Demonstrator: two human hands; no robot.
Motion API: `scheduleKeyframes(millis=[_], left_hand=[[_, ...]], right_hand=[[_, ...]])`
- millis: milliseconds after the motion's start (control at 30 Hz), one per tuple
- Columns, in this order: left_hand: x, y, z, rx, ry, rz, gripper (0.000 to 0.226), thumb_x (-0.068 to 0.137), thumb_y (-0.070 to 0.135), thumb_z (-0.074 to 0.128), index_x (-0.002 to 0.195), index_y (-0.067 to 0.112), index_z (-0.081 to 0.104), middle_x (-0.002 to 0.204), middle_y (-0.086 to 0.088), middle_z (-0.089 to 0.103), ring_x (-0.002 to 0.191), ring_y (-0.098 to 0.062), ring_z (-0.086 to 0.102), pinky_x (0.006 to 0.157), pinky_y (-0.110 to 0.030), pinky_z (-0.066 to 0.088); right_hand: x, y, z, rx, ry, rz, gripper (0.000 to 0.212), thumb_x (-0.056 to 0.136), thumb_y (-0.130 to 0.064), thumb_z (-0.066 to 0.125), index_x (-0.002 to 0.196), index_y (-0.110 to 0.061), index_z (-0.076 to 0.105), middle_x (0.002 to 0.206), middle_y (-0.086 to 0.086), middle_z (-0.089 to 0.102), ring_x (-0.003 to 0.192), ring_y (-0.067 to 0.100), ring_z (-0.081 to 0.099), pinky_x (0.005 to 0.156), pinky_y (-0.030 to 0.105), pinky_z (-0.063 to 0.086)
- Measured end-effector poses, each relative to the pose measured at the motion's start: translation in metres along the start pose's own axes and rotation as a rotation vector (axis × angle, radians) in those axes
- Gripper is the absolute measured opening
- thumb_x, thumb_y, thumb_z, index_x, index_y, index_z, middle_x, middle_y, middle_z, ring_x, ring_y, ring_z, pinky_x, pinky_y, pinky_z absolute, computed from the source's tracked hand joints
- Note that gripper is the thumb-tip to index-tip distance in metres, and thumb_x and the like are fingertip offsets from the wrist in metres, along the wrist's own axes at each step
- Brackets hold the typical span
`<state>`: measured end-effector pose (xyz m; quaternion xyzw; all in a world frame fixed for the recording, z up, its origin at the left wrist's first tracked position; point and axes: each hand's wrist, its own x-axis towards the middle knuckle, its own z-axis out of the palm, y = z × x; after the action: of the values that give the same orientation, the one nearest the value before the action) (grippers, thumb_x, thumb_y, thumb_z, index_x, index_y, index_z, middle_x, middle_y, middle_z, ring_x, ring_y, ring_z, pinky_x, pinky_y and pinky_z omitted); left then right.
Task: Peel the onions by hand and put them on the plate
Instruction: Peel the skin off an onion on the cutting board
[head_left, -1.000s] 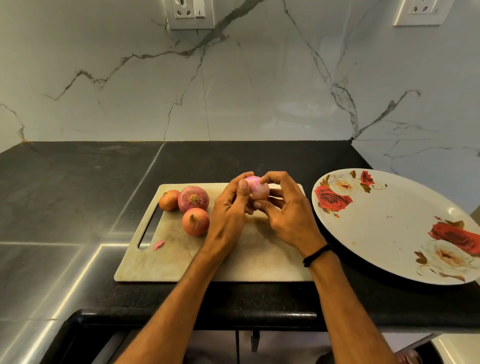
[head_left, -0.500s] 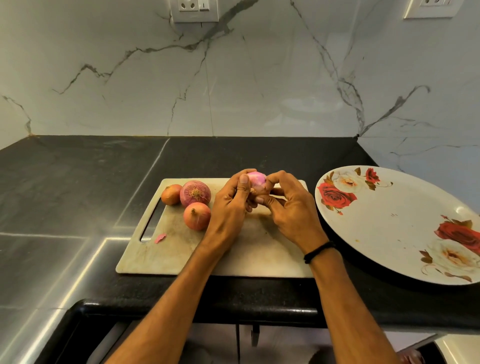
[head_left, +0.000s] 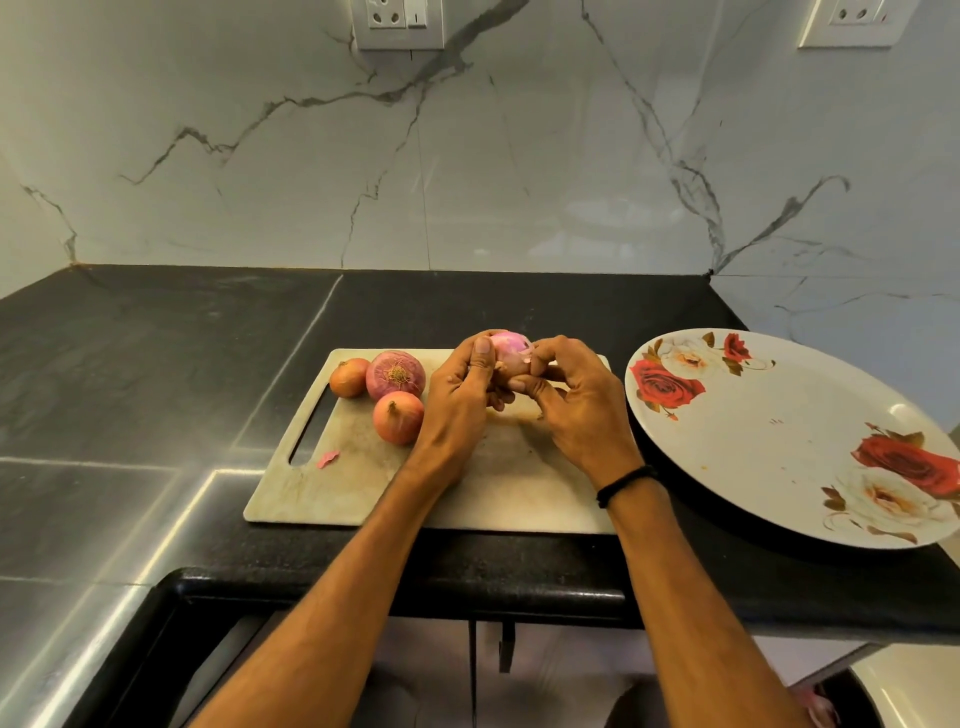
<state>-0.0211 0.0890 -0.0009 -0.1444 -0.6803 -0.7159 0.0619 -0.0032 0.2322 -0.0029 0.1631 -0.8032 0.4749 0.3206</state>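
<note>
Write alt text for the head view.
The left hand grips a partly peeled onion above a cutting board; the right hand pinches its skin. Three unpeeled onions lie on the board, a flowered plate beside it.

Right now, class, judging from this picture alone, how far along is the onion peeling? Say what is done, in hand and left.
Done: little; the plate holds no onion, and one skin scrap lies on the cutting board. In hand: the left hand grips a pink onion while the right hand pinches its loose skin. Left: three unpeeled onions on the board, then all four go to the plate.
</note>
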Motion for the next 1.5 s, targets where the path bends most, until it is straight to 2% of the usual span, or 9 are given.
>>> scheduleKeyframes(millis=[167, 267, 467, 567, 900, 1067, 1200, 1367, 1500], left_hand=[[-0.001, 0.004, 0.001, -0.046, -0.006, -0.036, 0.038, 0.108, 0.034, 0.036, 0.134, 0.018, 0.059, 0.115, -0.009, 0.070, 0.099, -0.029, 0.071, 0.083, -0.041, 0.061], [-0.001, 0.005, 0.001, -0.034, -0.014, -0.031, 0.037, 0.108, 0.030, 0.037, 0.134, 0.016, 0.058, 0.119, -0.009, 0.068, 0.103, -0.023, 0.071, 0.082, -0.034, 0.061], [0.002, 0.000, 0.000, -0.001, -0.010, -0.023, 0.039, 0.107, 0.034, 0.038, 0.133, 0.015, 0.059, 0.121, -0.012, 0.065, 0.103, -0.025, 0.070, 0.080, -0.032, 0.061], [0.003, -0.001, 0.000, -0.010, 0.019, -0.020, 0.040, 0.108, 0.033, 0.037, 0.132, 0.012, 0.060, 0.114, -0.010, 0.069, 0.099, -0.022, 0.071, 0.078, -0.030, 0.060], [0.003, -0.003, 0.000, -0.018, -0.001, -0.006, 0.037, 0.107, 0.032, 0.039, 0.128, 0.013, 0.063, 0.116, -0.013, 0.068, 0.105, -0.029, 0.069, 0.087, -0.045, 0.060], [0.002, -0.003, 0.001, -0.054, 0.020, -0.011, 0.039, 0.107, 0.035, 0.039, 0.125, 0.011, 0.063, 0.106, -0.012, 0.071, 0.088, -0.019, 0.070, 0.074, -0.030, 0.056], [0.005, -0.005, 0.000, -0.080, 0.038, -0.012, 0.039, 0.107, 0.035, 0.039, 0.125, 0.010, 0.062, 0.107, -0.014, 0.070, 0.086, -0.017, 0.069, 0.072, -0.028, 0.056], [0.006, -0.006, -0.001, -0.072, 0.046, -0.011, 0.034, 0.107, 0.033, 0.039, 0.120, 0.016, 0.066, 0.102, -0.009, 0.072, 0.085, -0.017, 0.070, 0.071, -0.028, 0.057], [0.006, -0.004, -0.001, -0.064, 0.056, 0.005, 0.033, 0.108, 0.030, 0.037, 0.118, 0.017, 0.066, 0.098, -0.006, 0.071, 0.081, -0.015, 0.069, 0.070, -0.027, 0.057]], right_hand=[[0.000, -0.003, -0.001, 0.035, -0.069, 0.061, 0.056, 0.078, -0.023, 0.083, 0.124, -0.019, 0.051, 0.113, 0.001, 0.060, 0.096, 0.014, 0.066, 0.079, 0.022, 0.059], [-0.001, -0.002, 0.001, -0.013, -0.058, 0.048, 0.052, 0.077, -0.024, 0.085, 0.119, -0.020, 0.054, 0.111, 0.003, 0.062, 0.094, 0.017, 0.066, 0.078, 0.029, 0.061], [-0.001, -0.003, 0.000, -0.026, -0.048, 0.033, 0.048, 0.079, -0.024, 0.083, 0.111, -0.031, 0.049, 0.111, 0.001, 0.062, 0.090, 0.014, 0.066, 0.076, 0.014, 0.056], [-0.001, 0.000, 0.002, -0.011, -0.033, 0.032, 0.035, 0.083, -0.020, 0.080, 0.105, -0.020, 0.052, 0.106, 0.005, 0.064, 0.093, 0.019, 0.068, 0.079, 0.025, 0.060], [0.000, 0.004, 0.001, -0.021, -0.057, 0.003, 0.042, 0.083, -0.022, 0.080, 0.115, -0.023, 0.053, 0.109, 0.004, 0.063, 0.094, 0.015, 0.066, 0.079, 0.016, 0.056], [0.008, -0.001, -0.005, -0.038, -0.082, -0.004, 0.032, 0.084, -0.011, 0.077, 0.107, -0.010, 0.055, 0.103, 0.008, 0.064, 0.088, 0.014, 0.064, 0.077, 0.009, 0.053], [0.018, -0.002, -0.006, -0.037, -0.142, -0.060, 0.048, 0.083, -0.010, 0.078, 0.115, -0.028, 0.047, 0.110, 0.008, 0.063, 0.092, 0.010, 0.061, 0.075, 0.003, 0.047], [0.015, 0.004, -0.004, -0.021, -0.133, -0.058, 0.036, 0.084, -0.011, 0.077, 0.113, -0.013, 0.056, 0.107, 0.008, 0.063, 0.090, 0.013, 0.063, 0.077, 0.006, 0.050], [0.016, 0.004, -0.003, -0.032, -0.118, -0.063, 0.029, 0.085, -0.013, 0.076, 0.103, -0.018, 0.054, 0.103, 0.005, 0.062, 0.089, 0.017, 0.064, 0.079, 0.018, 0.057]])
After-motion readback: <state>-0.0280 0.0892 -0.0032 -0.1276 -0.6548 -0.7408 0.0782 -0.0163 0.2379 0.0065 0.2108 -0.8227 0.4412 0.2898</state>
